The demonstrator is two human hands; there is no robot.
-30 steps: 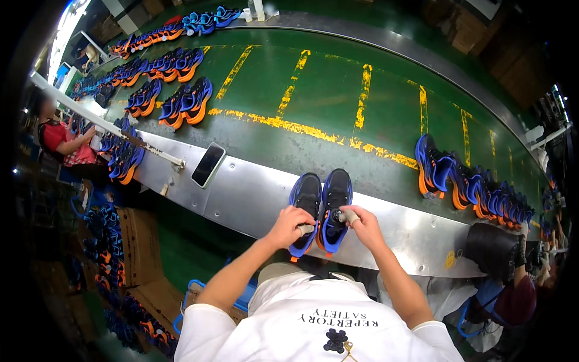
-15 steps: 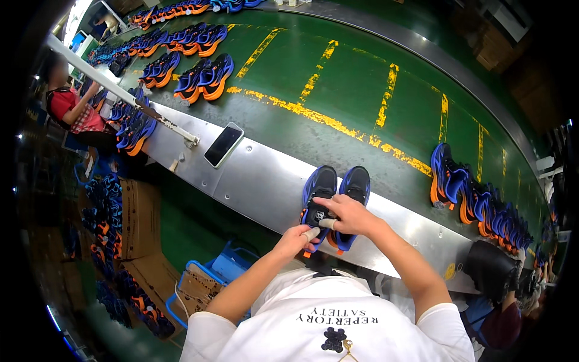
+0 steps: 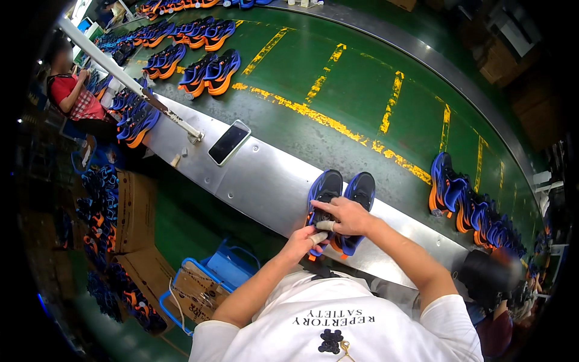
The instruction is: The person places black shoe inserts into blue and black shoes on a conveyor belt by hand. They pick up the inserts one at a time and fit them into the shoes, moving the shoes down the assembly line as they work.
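1. Spread across the upper half of the view is a curved green conveyor belt point(image 3: 362, 78) marked with yellow dashes, bordered at its near edge by a steel ledge point(image 3: 265, 181).
2. Rows of blue-and-orange shoes point(image 3: 205, 69) are carried on the belt toward eleven o'clock, and a further row point(image 3: 470, 211) is lined up at three o'clock.
3. Cardboard boxes point(image 3: 136, 211) hung with more shoes are stacked at eight o'clock, and a seated co-worker in red point(image 3: 72, 96) is seen at ten o'clock.
4. A pair of blue shoes point(image 3: 341, 202) is set side by side on the ledge at the centre, directly before the person.
5. A dark phone point(image 3: 229, 142) is laid flat on the ledge at eleven o'clock of the pair.
6. The right hand point(image 3: 347, 216) is laid over the pair, fingers curled against the left shoe's upper; whether anything is pinched cannot be told.
7. The left hand point(image 3: 301, 241) is pressed to that shoe's heel, taped fingertips bent round it.
8. Work on this pair is judged to be under way: the left shoe is being handled, the right shoe appears unattended.
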